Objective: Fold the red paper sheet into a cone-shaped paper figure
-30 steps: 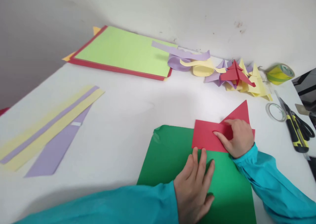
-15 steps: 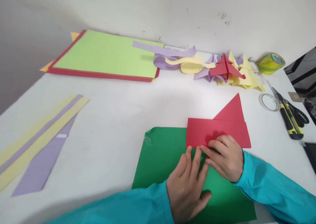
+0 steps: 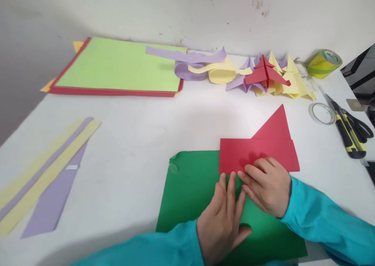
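Note:
A folded red paper [image 3: 234,152], a rectangle with a triangular flap rising at its right, lies across the top edge of a green sheet [image 3: 187,195]. My left hand [image 3: 221,223] rests on the green sheet with fingers stretched out, their tips touching the red paper's lower edge. Bent fingers of my right hand [image 3: 268,188] press on the same lower edge, just right of the left fingertips. The right thumb is not clearly seen, and part of the red paper's lower edge is covered by this hand.
Yellow strips [image 3: 58,168] and a purple piece [image 3: 55,203] lie at left. Behind are a stacked light green sheet [image 3: 111,66], curled purple strips [image 3: 193,57], folded paper planes [image 3: 265,72] and a yellow tape roll [image 3: 324,64]. A cutter [image 3: 350,137], scissors [image 3: 360,127] and clear tape [image 3: 324,113] lie right.
The view has shifted slightly. Both hands stay at the red paper's lower edge, the right one pressing almost the same spot. The paper's fold looks the same.

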`<state>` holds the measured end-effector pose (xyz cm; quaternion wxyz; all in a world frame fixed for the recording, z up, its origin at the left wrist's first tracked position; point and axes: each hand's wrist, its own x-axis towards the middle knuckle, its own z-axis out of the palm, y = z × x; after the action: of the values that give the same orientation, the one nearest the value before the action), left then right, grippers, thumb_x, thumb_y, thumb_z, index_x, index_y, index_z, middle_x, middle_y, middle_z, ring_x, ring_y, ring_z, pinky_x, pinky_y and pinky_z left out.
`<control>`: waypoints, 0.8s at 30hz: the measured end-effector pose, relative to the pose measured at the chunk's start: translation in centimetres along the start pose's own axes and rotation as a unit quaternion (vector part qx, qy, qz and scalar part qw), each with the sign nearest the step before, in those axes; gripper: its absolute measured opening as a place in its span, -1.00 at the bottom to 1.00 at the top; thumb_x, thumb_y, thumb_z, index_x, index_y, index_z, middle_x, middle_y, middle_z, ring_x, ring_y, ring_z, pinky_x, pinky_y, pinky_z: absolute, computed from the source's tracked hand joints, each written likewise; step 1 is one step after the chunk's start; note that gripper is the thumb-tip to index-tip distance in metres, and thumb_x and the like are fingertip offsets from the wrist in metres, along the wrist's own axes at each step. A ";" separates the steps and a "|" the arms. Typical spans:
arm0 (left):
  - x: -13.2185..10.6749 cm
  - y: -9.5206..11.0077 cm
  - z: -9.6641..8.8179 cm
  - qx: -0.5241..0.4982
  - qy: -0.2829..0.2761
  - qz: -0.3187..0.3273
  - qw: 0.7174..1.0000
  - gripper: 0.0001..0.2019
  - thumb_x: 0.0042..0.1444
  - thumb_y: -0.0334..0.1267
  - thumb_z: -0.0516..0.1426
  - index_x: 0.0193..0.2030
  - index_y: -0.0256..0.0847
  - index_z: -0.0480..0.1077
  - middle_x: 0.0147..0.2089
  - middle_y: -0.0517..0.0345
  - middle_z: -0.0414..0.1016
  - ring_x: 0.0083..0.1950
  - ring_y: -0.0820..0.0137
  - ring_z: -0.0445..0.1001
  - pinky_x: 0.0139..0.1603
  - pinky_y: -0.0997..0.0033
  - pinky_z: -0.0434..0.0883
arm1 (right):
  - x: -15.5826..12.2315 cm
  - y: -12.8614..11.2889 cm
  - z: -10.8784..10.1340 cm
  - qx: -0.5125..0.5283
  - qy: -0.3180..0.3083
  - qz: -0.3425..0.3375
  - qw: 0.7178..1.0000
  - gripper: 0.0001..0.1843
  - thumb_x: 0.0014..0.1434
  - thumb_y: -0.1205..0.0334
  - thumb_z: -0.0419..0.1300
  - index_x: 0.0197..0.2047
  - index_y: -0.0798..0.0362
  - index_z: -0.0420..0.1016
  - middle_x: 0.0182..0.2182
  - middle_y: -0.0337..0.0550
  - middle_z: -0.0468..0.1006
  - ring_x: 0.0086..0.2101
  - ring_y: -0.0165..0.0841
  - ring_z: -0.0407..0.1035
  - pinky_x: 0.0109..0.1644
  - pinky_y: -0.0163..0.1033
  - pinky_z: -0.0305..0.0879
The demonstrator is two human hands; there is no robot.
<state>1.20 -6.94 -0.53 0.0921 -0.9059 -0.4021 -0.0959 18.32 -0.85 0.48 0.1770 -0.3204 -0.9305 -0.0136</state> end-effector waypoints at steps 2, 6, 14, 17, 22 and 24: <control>0.1 0.1 -0.2 0.012 0.000 0.001 1.000 -0.19 -0.16 0.32 0.15 0.01 -0.40 0.41 0.03 -0.37 0.44 0.07 -0.12 0.40 0.12 0.09 0.07 | 0.0 0.0 0.0 -0.004 -0.004 -0.001 1.000 -0.74 0.19 0.24 0.09 -0.15 0.18 0.51 -0.29 -0.06 0.50 -0.35 -0.28 0.17 -0.34 -0.10 0.08; -0.1 0.2 -0.6 0.040 -0.009 -0.026 0.999 -0.12 -0.19 0.38 0.12 0.04 -0.42 0.40 0.00 -0.44 0.44 0.03 -0.13 0.43 0.09 0.07 0.10 | -0.1 0.0 -0.1 -0.015 0.001 -0.002 1.000 -0.75 0.19 0.24 0.09 -0.15 0.16 0.51 -0.30 -0.06 0.50 -0.35 -0.29 0.18 -0.35 -0.11 0.09; -1.0 0.1 -0.6 0.091 -0.042 -0.036 0.994 -0.11 0.03 0.35 -0.07 0.20 -0.48 0.24 0.02 -0.51 0.41 -0.02 -0.14 0.44 0.04 0.04 0.12 | -0.2 0.0 0.0 -0.023 0.004 -0.008 1.000 -0.74 0.17 0.24 0.11 -0.12 0.16 0.50 -0.30 -0.05 0.48 -0.34 -0.28 0.19 -0.35 -0.11 0.12; -1.2 0.1 -0.6 0.096 -0.019 -0.037 0.995 -0.17 0.10 0.28 -0.10 0.14 -0.57 0.29 -0.05 -0.52 0.45 -0.08 -0.13 0.45 0.00 0.03 0.16 | -0.4 -0.1 0.1 -0.030 0.005 -0.009 1.000 -0.73 0.17 0.24 0.10 -0.11 0.16 0.50 -0.28 -0.03 0.48 -0.33 -0.27 0.20 -0.34 -0.10 0.13; 0.2 -1.6 -0.5 0.083 0.061 -0.064 0.993 -0.50 0.20 -0.06 -0.02 -0.13 -0.59 0.45 -0.21 -0.39 0.51 -0.23 0.05 0.48 -0.16 0.12 0.27 | -0.3 0.2 0.2 -0.005 0.011 -0.002 1.000 -0.75 0.18 0.26 0.09 -0.11 0.15 0.49 -0.30 -0.05 0.48 -0.33 -0.28 0.20 -0.31 -0.11 0.12; 1.3 -3.0 -0.3 0.065 0.096 -0.028 0.993 -0.73 0.16 -0.25 0.08 -0.21 -0.48 0.47 -0.37 -0.11 0.50 -0.36 0.23 0.44 -0.27 0.20 0.29 | -0.2 0.6 0.4 0.017 0.028 0.005 0.999 -0.79 0.19 0.28 0.10 -0.15 0.10 0.50 -0.35 -0.10 0.48 -0.35 -0.31 0.19 -0.33 -0.14 0.08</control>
<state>-0.22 -4.17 0.30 0.1861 -0.8730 -0.4222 -0.1584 18.69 -0.43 0.04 0.2080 -0.3215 -0.9238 -0.0062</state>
